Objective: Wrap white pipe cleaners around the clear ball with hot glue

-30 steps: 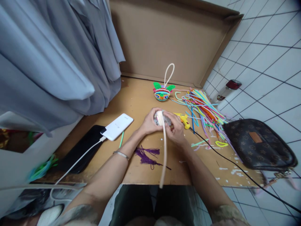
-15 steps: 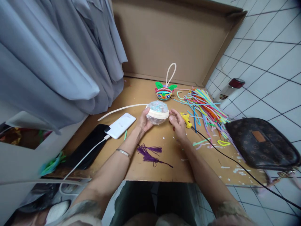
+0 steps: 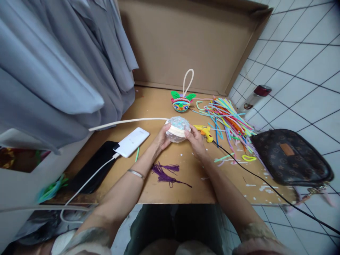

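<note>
A clear round ball [image 3: 178, 123] with a cream strip around its middle is held above the table between both hands. My left hand [image 3: 162, 139] grips its left side, thumb on the strip. On the right side my right hand [image 3: 196, 140] presses the strip with its thumb. A long cream strip [image 3: 127, 121] runs out leftward from the ball. Behind stands a colourful ornament [image 3: 181, 103] with green ears and a cream loop. Just right of my right hand lies a yellow glue gun [image 3: 207, 134]. Purple tassels [image 3: 164, 173] lie nearer me.
White power bank [image 3: 134, 141] and a black tablet-like item [image 3: 92, 170] lie left on the table [image 3: 180, 194]. Coloured pipe cleaners [image 3: 231, 120], a brown bag [image 3: 289, 159] and a red-capped bottle [image 3: 255, 97] are at right. A black cord [image 3: 255, 174] crosses the right side.
My right hand has closed onto the right side of the ball. The long strip's free end now reaches farther left. The view has shifted slightly.
</note>
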### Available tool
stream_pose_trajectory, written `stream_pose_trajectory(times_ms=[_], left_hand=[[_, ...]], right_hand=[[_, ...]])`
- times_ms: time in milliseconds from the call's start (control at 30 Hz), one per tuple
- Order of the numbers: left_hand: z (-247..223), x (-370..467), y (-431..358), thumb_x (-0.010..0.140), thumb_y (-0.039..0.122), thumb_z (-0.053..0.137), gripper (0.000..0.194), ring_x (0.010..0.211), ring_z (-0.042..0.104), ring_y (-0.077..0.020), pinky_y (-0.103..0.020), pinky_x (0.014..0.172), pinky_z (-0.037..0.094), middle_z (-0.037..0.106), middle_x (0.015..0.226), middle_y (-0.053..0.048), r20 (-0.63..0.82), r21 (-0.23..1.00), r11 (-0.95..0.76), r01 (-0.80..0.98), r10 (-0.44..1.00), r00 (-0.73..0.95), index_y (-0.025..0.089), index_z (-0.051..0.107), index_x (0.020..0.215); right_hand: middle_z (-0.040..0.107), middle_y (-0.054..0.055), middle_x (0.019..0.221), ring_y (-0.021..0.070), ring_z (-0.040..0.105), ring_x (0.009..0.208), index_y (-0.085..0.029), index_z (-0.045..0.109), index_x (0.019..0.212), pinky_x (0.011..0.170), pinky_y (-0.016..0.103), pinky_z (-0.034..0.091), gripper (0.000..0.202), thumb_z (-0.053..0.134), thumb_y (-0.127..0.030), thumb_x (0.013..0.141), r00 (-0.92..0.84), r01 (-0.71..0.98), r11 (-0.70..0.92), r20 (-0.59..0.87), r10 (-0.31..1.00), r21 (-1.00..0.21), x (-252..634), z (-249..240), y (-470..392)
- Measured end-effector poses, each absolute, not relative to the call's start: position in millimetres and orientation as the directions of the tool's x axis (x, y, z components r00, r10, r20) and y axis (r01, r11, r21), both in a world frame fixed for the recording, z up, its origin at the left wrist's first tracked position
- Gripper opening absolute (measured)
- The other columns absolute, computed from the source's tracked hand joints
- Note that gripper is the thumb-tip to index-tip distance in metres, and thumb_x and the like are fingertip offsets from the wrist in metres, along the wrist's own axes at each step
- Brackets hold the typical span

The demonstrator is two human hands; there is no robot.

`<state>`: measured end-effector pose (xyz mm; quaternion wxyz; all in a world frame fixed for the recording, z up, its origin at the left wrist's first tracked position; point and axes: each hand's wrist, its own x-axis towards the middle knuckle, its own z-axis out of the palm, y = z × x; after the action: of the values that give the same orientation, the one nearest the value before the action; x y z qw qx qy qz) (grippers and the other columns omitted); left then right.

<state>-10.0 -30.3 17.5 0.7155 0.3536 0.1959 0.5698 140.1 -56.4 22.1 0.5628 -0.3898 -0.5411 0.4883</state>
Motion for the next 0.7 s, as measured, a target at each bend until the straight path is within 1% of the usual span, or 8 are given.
stream_pose_trajectory(times_ms=[167,233,300,367,400,500,633,700], left_hand=[[11.9,-10.2,-27.4,0.056,0.046,0.085,0.064,0.105,0.071,-0.0275,-0.038,0.093,0.054,0.074,0.100,-0.007,0.118,0.758,0.032,-0.652,0.976,0.185,0.018,0.058,0.107],[10.7,-10.5,-26.7,0.056,0.044,0.085,0.061,0.100,0.071,-0.0246,-0.034,0.088,0.054,0.073,0.096,-0.004,0.112,0.765,0.008,-0.643,0.983,0.145,0.019,0.057,0.104],[10.4,-10.1,-26.4,0.055,0.041,0.086,0.059,0.093,0.071,-0.0220,-0.031,0.083,0.053,0.071,0.092,-0.002,0.102,0.778,-0.021,-0.628,0.990,0.093,0.019,0.057,0.101],[10.6,-9.0,-26.7,0.052,0.039,0.088,0.059,0.086,0.069,-0.0195,-0.030,0.079,0.051,0.070,0.089,0.000,0.081,0.792,-0.039,-0.609,0.996,0.042,0.020,0.057,0.099],[10.8,-8.3,-27.2,0.051,0.038,0.088,0.060,0.082,0.068,-0.0183,-0.030,0.078,0.051,0.069,0.088,0.000,0.069,0.798,-0.043,-0.602,0.997,0.021,0.020,0.056,0.098],[12.6,-6.6,-29.6,0.050,0.037,0.088,0.060,0.080,0.067,-0.0169,-0.029,0.077,0.050,0.067,0.087,0.001,0.055,0.813,-0.042,-0.581,0.998,0.006,0.020,0.056,0.098],[17.1,-6.3,-33.4,0.047,0.038,0.088,0.063,0.087,0.068,-0.0208,-0.031,0.080,0.052,0.068,0.088,0.000,0.065,0.837,-0.041,-0.545,0.998,0.025,0.019,0.054,0.097],[19.3,-6.3,-34.6,0.048,0.038,0.087,0.062,0.091,0.068,-0.0217,-0.032,0.082,0.052,0.068,0.090,-0.001,0.077,0.839,-0.051,-0.542,0.997,0.026,0.019,0.054,0.097]], right_hand=[[0.072,0.007,0.122,0.0255,0.065,0.116,-0.023,0.064,0.124,0.103,0.039,0.052,0.072,0.074,-0.068,0.070,-0.115,-0.109,0.240,0.252,0.961,-0.965,137.3,23.1,-57.8],[0.071,0.009,0.122,0.0254,0.066,0.114,-0.021,0.064,0.124,0.100,0.040,0.054,0.071,0.073,-0.067,0.070,-0.060,-0.070,0.260,0.264,0.963,-0.963,136.9,21.3,-57.9],[0.069,0.011,0.122,0.0249,0.066,0.110,-0.020,0.063,0.123,0.094,0.040,0.056,0.068,0.075,-0.061,0.071,0.075,0.044,0.315,0.317,0.945,-0.948,137.4,20.2,-59.3],[0.068,0.011,0.117,0.0233,0.066,0.103,-0.020,0.067,0.117,0.086,0.038,0.058,0.054,0.075,-0.052,0.075,0.187,0.223,0.407,0.449,0.874,-0.886,138.8,21.1,-62.4],[0.069,0.011,0.113,0.0221,0.066,0.099,-0.020,0.069,0.111,0.081,0.036,0.058,0.043,0.074,-0.046,0.077,0.194,0.309,0.465,0.534,0.823,-0.830,139.5,22.1,-64.4],[0.069,0.006,0.093,0.0188,0.066,0.087,-0.023,0.073,0.089,0.075,0.033,0.057,0.013,0.067,-0.034,0.086,0.103,0.433,0.620,0.719,0.687,-0.654,140.7,25.0,-69.4],[0.067,0.004,0.086,0.0170,0.064,0.080,-0.023,0.070,0.080,0.063,0.029,0.054,0.013,0.063,-0.028,0.089,0.084,0.457,0.682,0.791,0.606,-0.571,140.1,23.5,-70.5],[0.066,0.004,0.085,0.0175,0.063,0.080,-0.023,0.068,0.078,0.062,0.029,0.052,0.015,0.061,-0.028,0.090,0.079,0.485,0.679,0.801,0.593,-0.551,139.5,22.1,-70.0]])
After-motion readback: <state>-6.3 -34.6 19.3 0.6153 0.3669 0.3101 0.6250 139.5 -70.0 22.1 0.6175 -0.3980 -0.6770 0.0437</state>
